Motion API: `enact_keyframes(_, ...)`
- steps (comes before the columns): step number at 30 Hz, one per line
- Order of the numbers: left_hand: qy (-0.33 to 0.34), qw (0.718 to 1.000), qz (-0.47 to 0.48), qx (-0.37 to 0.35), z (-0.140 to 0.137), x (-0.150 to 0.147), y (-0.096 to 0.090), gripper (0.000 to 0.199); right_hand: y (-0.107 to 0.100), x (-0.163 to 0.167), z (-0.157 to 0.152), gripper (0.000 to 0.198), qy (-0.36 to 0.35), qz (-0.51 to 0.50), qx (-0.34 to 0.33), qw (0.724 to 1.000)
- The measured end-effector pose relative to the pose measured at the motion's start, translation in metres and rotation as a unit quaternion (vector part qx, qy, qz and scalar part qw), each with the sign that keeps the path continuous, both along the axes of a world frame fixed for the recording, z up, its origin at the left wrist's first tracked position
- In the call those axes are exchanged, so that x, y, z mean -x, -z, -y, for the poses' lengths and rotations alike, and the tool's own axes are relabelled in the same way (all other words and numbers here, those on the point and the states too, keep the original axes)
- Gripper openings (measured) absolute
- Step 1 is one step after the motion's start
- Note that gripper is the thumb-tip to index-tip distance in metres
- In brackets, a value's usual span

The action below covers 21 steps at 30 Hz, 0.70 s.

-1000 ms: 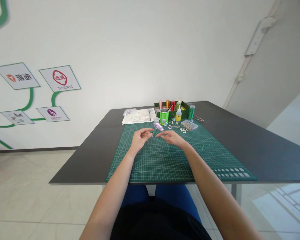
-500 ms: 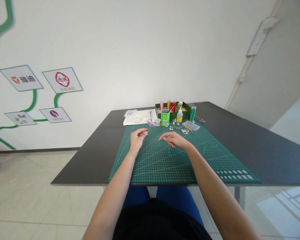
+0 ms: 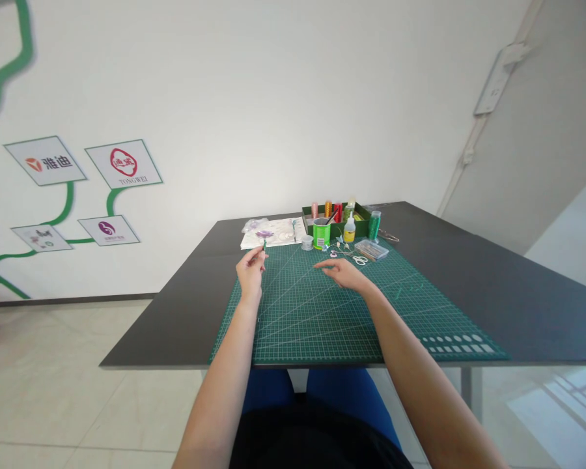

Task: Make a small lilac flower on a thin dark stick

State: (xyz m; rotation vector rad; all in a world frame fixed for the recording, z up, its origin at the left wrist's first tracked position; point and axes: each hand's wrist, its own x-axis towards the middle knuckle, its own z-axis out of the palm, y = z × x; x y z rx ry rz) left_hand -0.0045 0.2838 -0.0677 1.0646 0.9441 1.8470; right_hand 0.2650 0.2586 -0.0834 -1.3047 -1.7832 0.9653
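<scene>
My left hand (image 3: 251, 270) is closed, thumb against fingers, on the thin green stem of a small purple flower (image 3: 264, 233). The flower stands above the fingertips, over the white sheets behind. To the right, my right hand (image 3: 342, 272) hovers over the green cutting mat (image 3: 293, 319). Its thumb and forefinger are pressed together, pointing left; whatever thin thing lies between them is too small to make out. White-handled scissors (image 3: 360, 260) lie just beyond it, beside small flower pieces on wires (image 3: 339, 246).
Behind the mat stand a green can (image 3: 321, 234), a glue bottle (image 3: 349, 228), a tube of green thread (image 3: 374, 225) and a green box (image 3: 364, 218) with several spools. A round pot (image 3: 307, 243), a clear case (image 3: 371, 249), tweezers (image 3: 389, 236) and white sheets (image 3: 278, 238) lie nearby.
My left hand has moved left with the purple flower, which has swung from over the mat's back edge to in front of the white sheets. My right hand has barely moved.
</scene>
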Motion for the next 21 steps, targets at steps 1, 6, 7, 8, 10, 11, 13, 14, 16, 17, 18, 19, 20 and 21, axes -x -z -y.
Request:
enact_keyframes(1, -0.004, 1.000, 0.021, -0.003, 0.000, 0.001, -0.001, 0.040, -0.002, 0.001, 0.001, 0.044, -0.022, -0.040, -0.002, 0.999)
enact_keyframes(6, -0.031, 0.992, 0.123, -0.017, -0.002, 0.015, -0.010, 0.042, -0.017, -0.002, 0.009, 0.045, -0.076, -0.305, -0.013, 0.949)
enact_keyframes(7, -0.034, 0.990, 0.137, -0.019, -0.003, 0.019, -0.012, 0.041, -0.020, -0.005, 0.010, 0.042, -0.069, -0.329, -0.018, 0.942)
enact_keyframes(8, -0.037, 0.988, 0.148, -0.021, -0.004, 0.024, -0.014, 0.040, -0.024, -0.009, 0.010, 0.040, -0.061, -0.341, -0.023, 0.938)
enact_keyframes(10, -0.044, 0.986, 0.163, -0.018, -0.006, 0.034, -0.018, 0.038, -0.031, -0.020, 0.011, 0.040, -0.049, -0.329, -0.027, 0.943)
enact_keyframes(11, -0.049, 0.985, 0.167, -0.016, -0.007, 0.038, -0.019, 0.038, -0.033, -0.027, 0.011, 0.042, -0.045, -0.310, -0.027, 0.949)
enact_keyframes(13, -0.058, 0.983, 0.173, -0.012, -0.008, 0.047, -0.022, 0.037, -0.038, -0.043, 0.011, 0.046, -0.041, -0.247, -0.027, 0.968)
enact_keyframes(14, -0.062, 0.982, 0.176, -0.010, -0.008, 0.050, -0.023, 0.037, -0.040, -0.052, 0.011, 0.048, -0.039, -0.204, -0.026, 0.978)
enact_keyframes(16, -0.068, 0.982, 0.179, -0.007, -0.008, 0.055, -0.025, 0.036, -0.042, -0.071, 0.012, 0.051, -0.031, -0.107, -0.020, 0.994)
enact_keyframes(17, -0.070, 0.981, 0.179, -0.007, -0.007, 0.056, -0.026, 0.036, -0.042, -0.081, 0.012, 0.053, -0.020, -0.058, -0.014, 0.998)
enact_keyframes(18, -0.071, 0.981, 0.179, -0.007, -0.007, 0.057, -0.026, 0.036, -0.041, -0.091, 0.013, 0.055, -0.006, -0.018, -0.009, 1.000)
enact_keyframes(19, -0.070, 0.981, 0.179, -0.008, -0.006, 0.058, -0.027, 0.036, -0.039, -0.100, 0.013, 0.057, 0.009, 0.013, -0.004, 1.000)
enact_keyframes(20, -0.066, 0.982, 0.178, -0.009, -0.005, 0.058, -0.027, 0.036, -0.037, -0.110, 0.014, 0.060, 0.022, 0.037, 0.002, 0.999)
enact_keyframes(21, -0.060, 0.982, 0.177, -0.010, -0.005, 0.058, -0.027, 0.036, -0.033, -0.119, 0.015, 0.064, 0.038, 0.055, 0.008, 0.998)
